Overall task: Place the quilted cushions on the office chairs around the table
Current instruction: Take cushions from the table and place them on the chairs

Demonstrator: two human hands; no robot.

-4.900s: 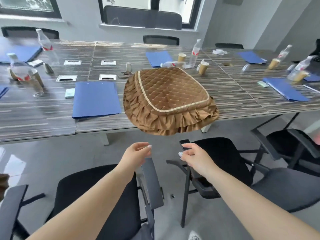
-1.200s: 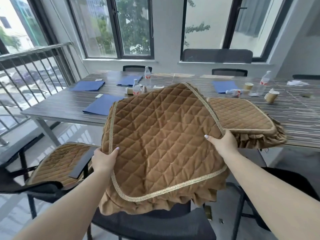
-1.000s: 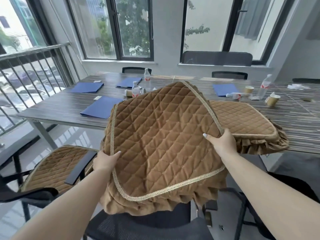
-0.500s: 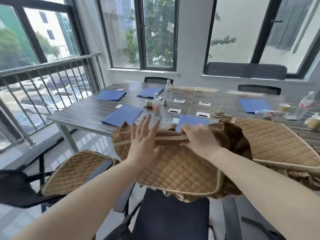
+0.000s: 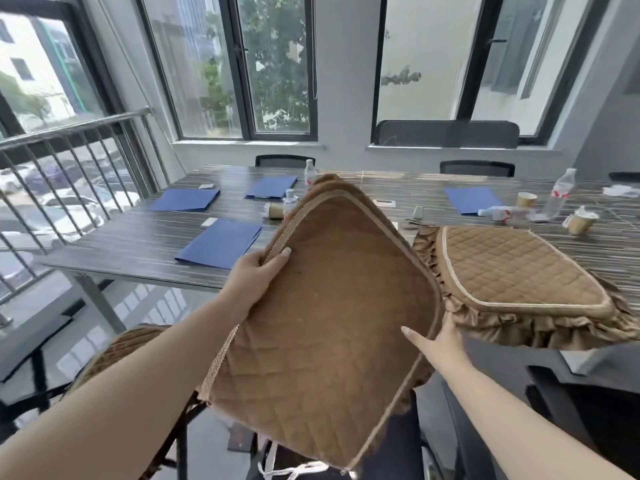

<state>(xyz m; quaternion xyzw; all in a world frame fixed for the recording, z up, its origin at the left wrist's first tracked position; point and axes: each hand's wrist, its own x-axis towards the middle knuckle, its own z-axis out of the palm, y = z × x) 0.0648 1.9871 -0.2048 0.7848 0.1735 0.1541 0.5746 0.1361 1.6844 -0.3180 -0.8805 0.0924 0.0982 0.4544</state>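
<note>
Above the near chair: the held cushion [image 5: 332, 327] hangs tilted in the air, its plainer underside toward the camera, pale piping running round its edge and white ties dangling at its lowest corner.
Left hand: the left hand [image 5: 254, 278] grips the cushion's upper left edge, thumb on the near face, fingers wrapped behind the piping.
Right hand: the right hand [image 5: 438, 344] clasps the cushion's right edge low down, thumb laid on the near face, the other fingers hidden behind the fabric.
Second cushion: another quilted cushion [image 5: 512, 271] lies flat, quilted side up, at the near edge of the worktop [image 5: 131, 244], its ruffled skirt spilling over that edge just beside the held one.
Third cushion: a further cushion [image 5: 117, 351] sits on the seat of an office chair [image 5: 31, 368] at lower left, below the worktop's near left corner.
Near chair: a dark chair [image 5: 571, 386] stands at lower right, partly under the ruffle of the second cushion.
Worktop's left half: three blue folders [image 5: 220, 242] lie flat, the nearest close to the near edge.
Worktop's middle and right: water bottles [image 5: 557, 192] and paper cups [image 5: 580, 221] stand or lie scattered, with one more blue folder among them.
Far edge: two dark chair backs [image 5: 476, 168] show behind the worktop, under the windows.
</note>
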